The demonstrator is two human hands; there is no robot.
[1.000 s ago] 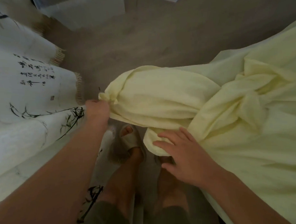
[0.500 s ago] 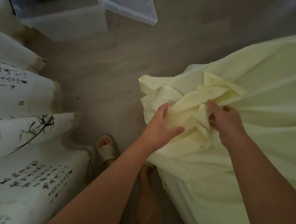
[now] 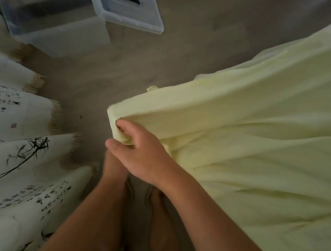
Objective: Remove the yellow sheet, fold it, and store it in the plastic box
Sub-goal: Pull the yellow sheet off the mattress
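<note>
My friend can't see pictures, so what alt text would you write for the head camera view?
A person's right hand pinches a corner of a big yellow sheet; the left hand reaches beneath it, fingers hidden. A clear plastic box stands on the floor ahead, and white cloth painted with bamboo is at left.

The floor (image 3: 182, 56) is smooth and grey-brown, and the light in the room is dim and soft. On the left are big folds of white cloth (image 3: 20, 116) with black bamboo leaves and black writing on them. The cloth has a short tan fringe (image 3: 55, 114) along its edges.
</note>
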